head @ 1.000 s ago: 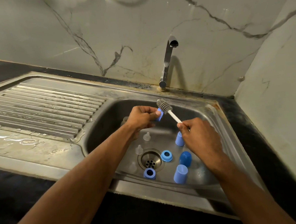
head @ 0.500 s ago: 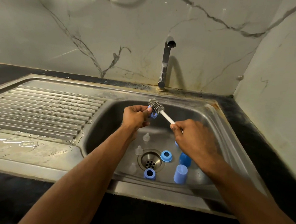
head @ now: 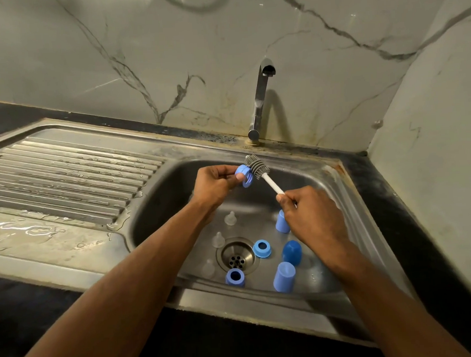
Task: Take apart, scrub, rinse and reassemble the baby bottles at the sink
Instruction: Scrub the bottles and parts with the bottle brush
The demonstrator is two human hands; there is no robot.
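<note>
Bristles of our brush are touching the blue ring our left hand is pinching; our right hand, gripping the handle, is slanting it up-left.

Both your forearms are bare right up to the lower edge of the view, with no sleeve showing on either. Your left hand and right hand are bare too, wearing neither gloves, rings nor a watch.

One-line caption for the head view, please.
Left hand holds a blue ring while right hand scrubs it with brush.
</note>
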